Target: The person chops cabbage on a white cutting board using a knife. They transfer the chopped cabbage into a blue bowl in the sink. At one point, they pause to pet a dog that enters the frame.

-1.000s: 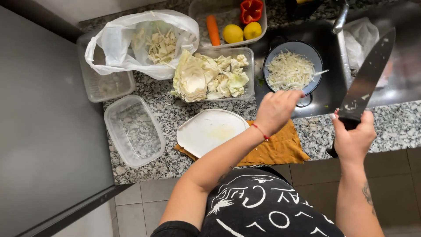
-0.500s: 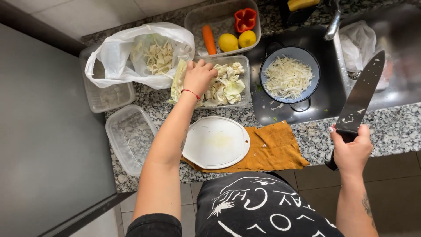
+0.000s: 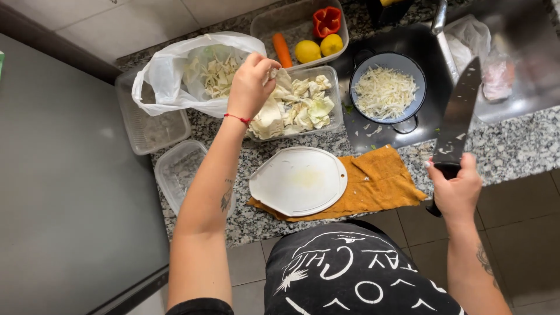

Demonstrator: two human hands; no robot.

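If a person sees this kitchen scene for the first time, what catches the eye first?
The large dark knife, raised blade-up in the right hand beside the sink. Next, the left hand lifting a cabbage piece over the clear container of cabbage chunks, with the round white cutting board on an orange cloth below.

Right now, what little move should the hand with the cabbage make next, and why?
Probably carry that cabbage piece over to the white cutting board and set it down. The left hand has a piece pinched above the container of cabbage chunks, the board lies bare on the orange cloth, and the right hand holds the big knife raised, off to the side.
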